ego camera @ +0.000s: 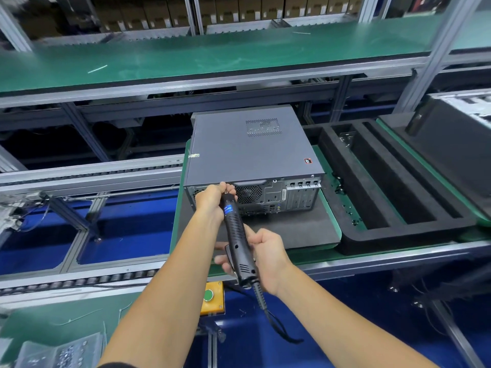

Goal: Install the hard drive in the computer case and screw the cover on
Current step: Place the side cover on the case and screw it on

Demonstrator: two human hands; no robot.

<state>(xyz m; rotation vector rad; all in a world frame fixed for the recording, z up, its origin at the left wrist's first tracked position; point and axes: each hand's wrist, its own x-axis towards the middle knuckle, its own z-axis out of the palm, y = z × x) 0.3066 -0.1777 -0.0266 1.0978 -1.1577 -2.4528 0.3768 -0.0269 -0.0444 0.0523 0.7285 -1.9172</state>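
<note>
A grey computer case (252, 150) lies on a black foam pad (292, 229) on a green pallet, its cover on and its rear panel facing me. A black electric screwdriver (235, 229) points at the top left of the rear panel. My right hand (261, 257) grips the screwdriver's handle near the cable end. My left hand (211, 199) pinches the screwdriver's tip against the case's rear edge. Any screw there is hidden by my fingers. No hard drive is in view.
A black foam tray (393, 181) with long slots lies right of the case. Conveyor rollers (79, 176) run to the left. A yellow box with a green button (211, 298) sits below the pallet. Bags of small parts (58, 351) lie at bottom left.
</note>
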